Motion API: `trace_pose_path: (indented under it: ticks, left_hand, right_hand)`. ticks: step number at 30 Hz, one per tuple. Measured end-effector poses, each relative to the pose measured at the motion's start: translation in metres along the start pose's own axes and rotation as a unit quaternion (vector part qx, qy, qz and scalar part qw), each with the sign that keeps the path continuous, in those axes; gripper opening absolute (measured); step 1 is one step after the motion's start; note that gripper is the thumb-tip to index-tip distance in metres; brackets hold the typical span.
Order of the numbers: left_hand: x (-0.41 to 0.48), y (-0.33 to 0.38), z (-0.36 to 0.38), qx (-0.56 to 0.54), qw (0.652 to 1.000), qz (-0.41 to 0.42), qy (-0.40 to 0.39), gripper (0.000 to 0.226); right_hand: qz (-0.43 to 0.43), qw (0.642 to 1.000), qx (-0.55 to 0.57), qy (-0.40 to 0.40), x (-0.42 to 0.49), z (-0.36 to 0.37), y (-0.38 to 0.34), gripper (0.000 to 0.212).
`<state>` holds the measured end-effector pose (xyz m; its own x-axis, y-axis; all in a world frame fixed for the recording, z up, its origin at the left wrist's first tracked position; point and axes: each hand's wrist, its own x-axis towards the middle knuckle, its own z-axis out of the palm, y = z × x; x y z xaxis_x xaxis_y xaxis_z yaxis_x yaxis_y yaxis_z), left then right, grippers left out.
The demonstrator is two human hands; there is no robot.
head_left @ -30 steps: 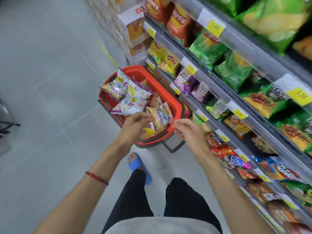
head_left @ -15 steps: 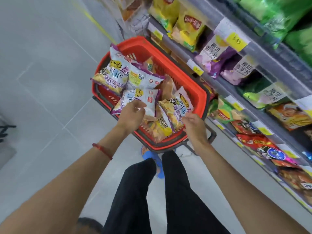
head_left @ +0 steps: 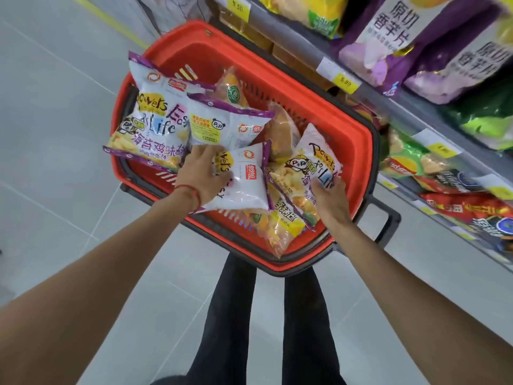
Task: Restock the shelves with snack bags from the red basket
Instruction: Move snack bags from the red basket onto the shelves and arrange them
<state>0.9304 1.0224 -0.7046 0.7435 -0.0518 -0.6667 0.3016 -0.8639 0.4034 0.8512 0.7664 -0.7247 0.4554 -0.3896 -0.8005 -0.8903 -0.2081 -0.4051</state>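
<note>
Early stage | red basket (head_left: 358,151) heaped with snack bags (head_left: 155,118) beside shelves (head_left: 288,29) | left grip (head_left: 202,173) apart on white bag (head_left: 244,184) | right grip (head_left: 330,195) clamped on panda bag (head_left: 311,162)

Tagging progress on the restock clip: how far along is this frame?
Done: nothing provable; the grey metal shelves hold bags, but their origin is unknown. In hand: the left hand rests on a white purple-edged snack bag, and the right hand pinches a white-and-yellow panda-print snack bag, both inside the red plastic basket. Left: the whole pile there, several bags, needs shelving.
</note>
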Motion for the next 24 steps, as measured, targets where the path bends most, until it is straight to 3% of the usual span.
trace_pose_path:
  ticks: [7,12,17,21,24]
  left_hand:
    - [0.031,-0.018,-0.015,0.085,0.990,0.044,-0.102,0.070]
    - [0.037,-0.016,-0.013,0.119,0.981,0.034,-0.152,0.084]
    - [0.030,-0.012,-0.013,0.153,0.976,0.045,-0.148,0.066]
    - [0.013,0.000,-0.021,0.201,0.970,0.074,-0.114,0.056]
    - [-0.004,0.007,-0.025,0.226,0.967,0.073,-0.087,0.059]
  right_hand:
    - [0.058,0.995,0.043,-0.073,0.014,-0.001,0.002,0.106]
    - [-0.002,0.995,0.066,-0.077,0.017,-0.005,0.008,0.107]
    - [-0.022,0.995,0.089,-0.023,-0.003,-0.001,0.008,0.109]
    - [-0.014,0.989,0.149,-0.014,-0.013,-0.001,0.011,0.081]
    - [-0.004,0.984,0.175,-0.033,-0.024,-0.011,0.017,0.095]
